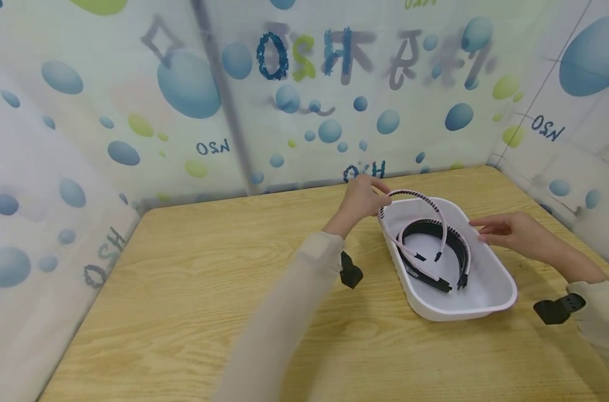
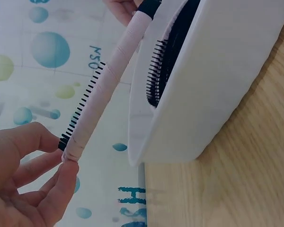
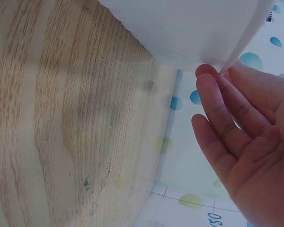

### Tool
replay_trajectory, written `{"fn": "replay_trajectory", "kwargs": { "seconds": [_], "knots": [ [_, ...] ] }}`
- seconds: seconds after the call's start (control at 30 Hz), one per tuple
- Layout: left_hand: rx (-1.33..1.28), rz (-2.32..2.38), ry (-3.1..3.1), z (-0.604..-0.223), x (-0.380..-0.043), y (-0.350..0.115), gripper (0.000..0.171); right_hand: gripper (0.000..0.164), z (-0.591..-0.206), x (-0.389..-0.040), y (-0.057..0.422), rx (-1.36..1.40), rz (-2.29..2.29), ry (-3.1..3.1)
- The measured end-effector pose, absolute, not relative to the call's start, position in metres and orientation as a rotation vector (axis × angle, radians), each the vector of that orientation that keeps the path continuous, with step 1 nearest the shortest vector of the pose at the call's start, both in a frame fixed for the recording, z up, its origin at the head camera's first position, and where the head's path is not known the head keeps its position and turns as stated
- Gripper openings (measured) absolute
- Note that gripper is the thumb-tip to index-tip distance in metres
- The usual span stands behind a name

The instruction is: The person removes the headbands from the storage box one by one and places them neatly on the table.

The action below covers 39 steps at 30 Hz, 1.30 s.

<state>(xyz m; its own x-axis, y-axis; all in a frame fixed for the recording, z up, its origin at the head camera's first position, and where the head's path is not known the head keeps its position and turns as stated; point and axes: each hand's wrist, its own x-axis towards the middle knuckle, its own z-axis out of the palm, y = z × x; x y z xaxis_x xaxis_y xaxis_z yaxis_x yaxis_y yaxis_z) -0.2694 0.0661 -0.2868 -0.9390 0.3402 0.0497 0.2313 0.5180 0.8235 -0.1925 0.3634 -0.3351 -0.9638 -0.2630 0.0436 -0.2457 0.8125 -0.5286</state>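
Note:
My left hand point(image 1: 361, 202) pinches a pale pink headband point(image 2: 100, 90) with black comb teeth along its inner side. That headband stands above the near-left part of a white plastic basket point(image 1: 493, 293), its black-tipped ends hanging down over the inside. Within the basket lie more headbands: a black one point(image 1: 457, 245) and another pink one point(image 1: 467, 248), nested together. On the basket's right side, my right hand point(image 1: 515, 233) pinches the rim between thumb and fingertips, with the other fingers point(image 3: 213, 146) loosely bent in the right wrist view.
The basket stands on a light wooden table point(image 1: 209, 279), toward its right side. Behind and beside the table hangs a pale curtain point(image 1: 304, 111) with blue and green dots. Both wrists wear black straps point(image 1: 351, 272).

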Motion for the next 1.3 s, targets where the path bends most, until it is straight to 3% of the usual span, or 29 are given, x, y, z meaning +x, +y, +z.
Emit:
{"fn": "replay_trajectory", "kwargs": {
  "seconds": [1.3],
  "knots": [
    [0.405, 1.377, 2.627, -0.288, -0.299, -0.072, 0.020, 0.039, -0.335, -0.191, 0.362, -0.418, -0.847, 2.972]
  ]
}}
